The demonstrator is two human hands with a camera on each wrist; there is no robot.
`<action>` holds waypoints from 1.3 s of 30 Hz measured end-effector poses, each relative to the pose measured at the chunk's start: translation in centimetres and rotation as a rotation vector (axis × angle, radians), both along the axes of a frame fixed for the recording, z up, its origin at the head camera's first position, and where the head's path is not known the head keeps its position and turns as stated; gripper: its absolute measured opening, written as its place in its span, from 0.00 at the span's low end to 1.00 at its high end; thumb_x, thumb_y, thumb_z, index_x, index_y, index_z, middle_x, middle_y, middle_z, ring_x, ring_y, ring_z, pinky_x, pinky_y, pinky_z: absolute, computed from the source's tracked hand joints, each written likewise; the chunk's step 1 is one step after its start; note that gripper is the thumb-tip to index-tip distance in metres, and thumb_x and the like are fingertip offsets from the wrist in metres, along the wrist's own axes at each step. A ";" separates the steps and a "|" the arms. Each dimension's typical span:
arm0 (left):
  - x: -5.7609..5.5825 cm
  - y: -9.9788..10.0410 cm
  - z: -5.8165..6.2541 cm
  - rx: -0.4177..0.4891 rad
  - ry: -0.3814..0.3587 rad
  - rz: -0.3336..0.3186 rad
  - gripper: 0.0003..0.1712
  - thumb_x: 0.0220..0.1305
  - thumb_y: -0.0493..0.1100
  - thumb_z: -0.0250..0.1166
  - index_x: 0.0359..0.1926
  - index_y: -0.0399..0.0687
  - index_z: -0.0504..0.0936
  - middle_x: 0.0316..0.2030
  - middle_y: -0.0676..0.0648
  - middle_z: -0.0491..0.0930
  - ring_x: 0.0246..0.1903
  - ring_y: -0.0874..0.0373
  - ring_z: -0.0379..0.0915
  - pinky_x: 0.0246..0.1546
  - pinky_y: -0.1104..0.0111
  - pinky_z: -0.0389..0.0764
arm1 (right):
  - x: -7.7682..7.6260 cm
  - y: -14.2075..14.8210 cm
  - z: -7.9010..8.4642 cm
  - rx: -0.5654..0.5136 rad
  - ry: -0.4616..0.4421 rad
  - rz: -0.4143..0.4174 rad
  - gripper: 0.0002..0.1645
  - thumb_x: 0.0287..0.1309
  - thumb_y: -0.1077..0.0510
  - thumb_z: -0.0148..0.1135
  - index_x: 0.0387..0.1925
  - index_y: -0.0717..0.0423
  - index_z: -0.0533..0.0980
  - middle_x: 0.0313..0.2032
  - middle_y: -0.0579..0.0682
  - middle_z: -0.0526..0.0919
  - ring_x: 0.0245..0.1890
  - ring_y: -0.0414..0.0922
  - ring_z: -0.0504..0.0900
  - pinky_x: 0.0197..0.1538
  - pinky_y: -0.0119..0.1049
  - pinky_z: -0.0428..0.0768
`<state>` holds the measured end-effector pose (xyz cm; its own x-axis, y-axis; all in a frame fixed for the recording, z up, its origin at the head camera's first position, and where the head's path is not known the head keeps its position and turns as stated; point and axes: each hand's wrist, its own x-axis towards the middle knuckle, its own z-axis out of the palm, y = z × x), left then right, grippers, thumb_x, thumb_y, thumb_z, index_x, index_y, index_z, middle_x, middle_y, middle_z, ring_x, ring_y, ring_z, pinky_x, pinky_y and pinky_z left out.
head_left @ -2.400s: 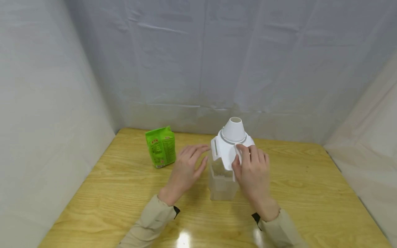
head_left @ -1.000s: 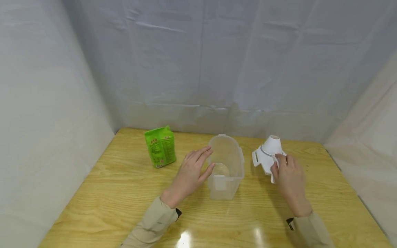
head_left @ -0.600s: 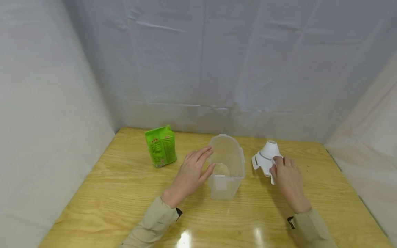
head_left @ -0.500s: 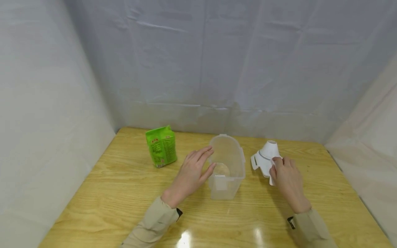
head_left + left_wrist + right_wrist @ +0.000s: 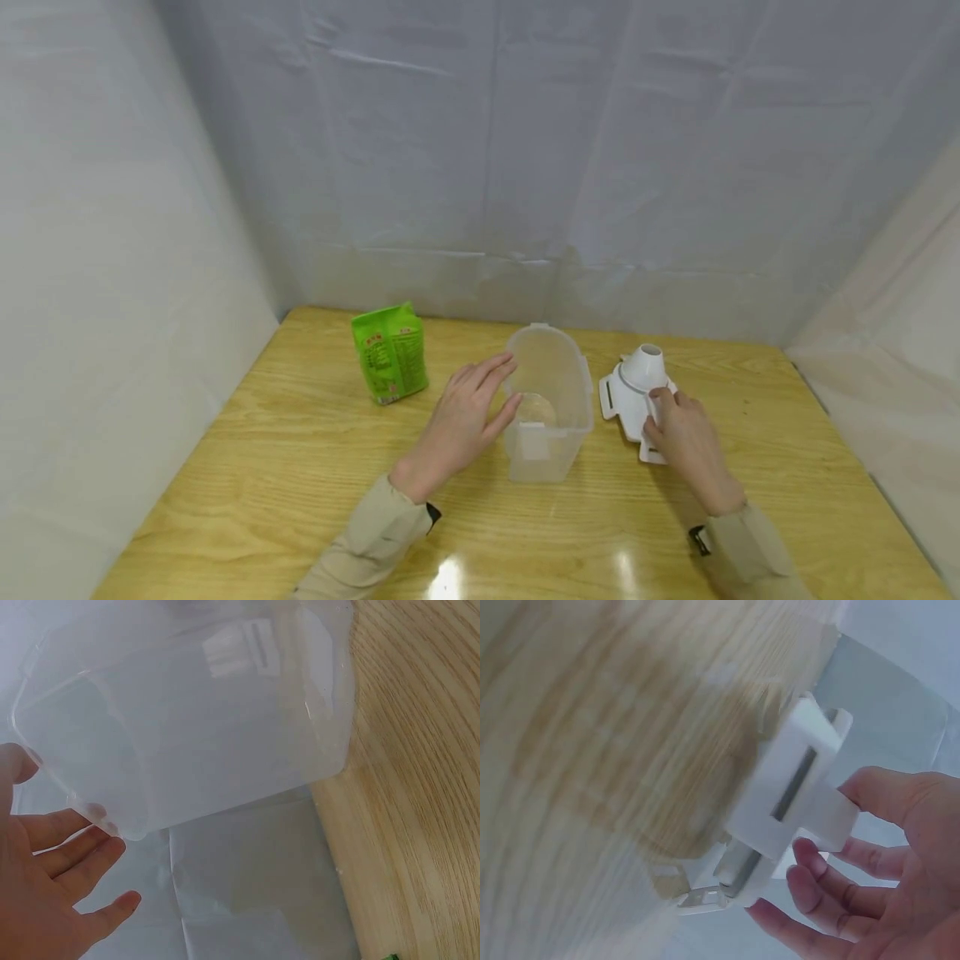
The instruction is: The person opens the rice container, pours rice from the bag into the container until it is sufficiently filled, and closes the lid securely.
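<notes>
An open-topped, translucent plastic container [image 5: 543,463] stands upright on the table. My left hand [image 5: 465,414] is at its left rim, fingers fairly straight; the left wrist view shows fingertips of this hand [image 5: 64,874] touching the rim. To the right, my right hand [image 5: 688,446] pinches the raised handle of a white lid [image 5: 628,402] with a cone-shaped spout on top. In the right wrist view the lid [image 5: 784,787] is low over the tabletop, its side flaps hanging out; whether all of it touches the wood I cannot tell.
A green printed packet [image 5: 390,354] stands on the wooden table [image 5: 285,467], left of the container. Pale sheeting [image 5: 480,167] hangs behind the table and along both sides.
The right hand has lifted the lid off the container and carried it right, then lowered it to table level. The left hand has moved slightly right to the rim. The green packet stays put.
</notes>
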<state>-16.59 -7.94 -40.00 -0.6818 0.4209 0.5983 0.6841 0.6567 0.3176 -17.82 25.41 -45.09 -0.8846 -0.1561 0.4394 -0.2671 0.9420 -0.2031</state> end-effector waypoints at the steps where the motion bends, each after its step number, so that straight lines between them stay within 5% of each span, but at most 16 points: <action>1: 0.0 0.0 0.0 0.001 -0.001 -0.002 0.26 0.73 0.46 0.62 0.65 0.35 0.75 0.65 0.38 0.74 0.62 0.44 0.73 0.67 0.49 0.70 | 0.0 0.0 0.0 0.005 0.005 0.007 0.18 0.52 0.67 0.66 0.45 0.71 0.76 0.28 0.63 0.77 0.27 0.61 0.77 0.27 0.53 0.76; 13: 0.2 -0.1 0.2 -0.007 -0.026 0.011 0.26 0.74 0.47 0.61 0.66 0.36 0.74 0.66 0.40 0.73 0.63 0.45 0.73 0.68 0.47 0.68 | 0.4 0.1 0.8 0.032 -0.078 -0.023 0.22 0.55 0.62 0.73 0.48 0.68 0.75 0.31 0.66 0.79 0.29 0.61 0.78 0.25 0.52 0.78; 18: 0.2 0.0 0.1 -0.009 -0.019 0.007 0.27 0.74 0.47 0.61 0.66 0.36 0.74 0.66 0.39 0.74 0.63 0.45 0.73 0.68 0.46 0.68 | 0.6 -0.8 1.8 0.019 0.078 -0.023 0.17 0.59 0.61 0.71 0.47 0.65 0.78 0.38 0.68 0.81 0.37 0.67 0.79 0.33 0.58 0.80; 27: 0.2 -0.1 0.1 -0.009 -0.027 0.009 0.27 0.74 0.47 0.61 0.67 0.36 0.74 0.66 0.40 0.73 0.63 0.45 0.73 0.68 0.46 0.68 | 1.5 -3.9 5.2 0.026 0.386 0.139 0.17 0.56 0.60 0.72 0.46 0.61 0.81 0.40 0.62 0.83 0.41 0.64 0.82 0.43 0.56 0.82; 33: 0.2 -0.1 0.0 -0.019 -0.026 0.017 0.27 0.74 0.47 0.61 0.66 0.36 0.74 0.66 0.40 0.74 0.63 0.46 0.73 0.68 0.46 0.68 | 2.3 -5.8 6.3 -0.006 0.471 0.251 0.15 0.61 0.58 0.69 0.47 0.62 0.82 0.41 0.60 0.84 0.40 0.61 0.83 0.41 0.54 0.84; 39: 0.2 -0.1 0.1 -0.026 -0.018 0.018 0.27 0.74 0.47 0.61 0.66 0.36 0.74 0.66 0.40 0.74 0.63 0.46 0.74 0.67 0.47 0.69 | 2.9 -7.6 6.4 -0.033 0.476 0.375 0.24 0.77 0.47 0.50 0.50 0.63 0.82 0.47 0.57 0.85 0.48 0.58 0.83 0.51 0.51 0.82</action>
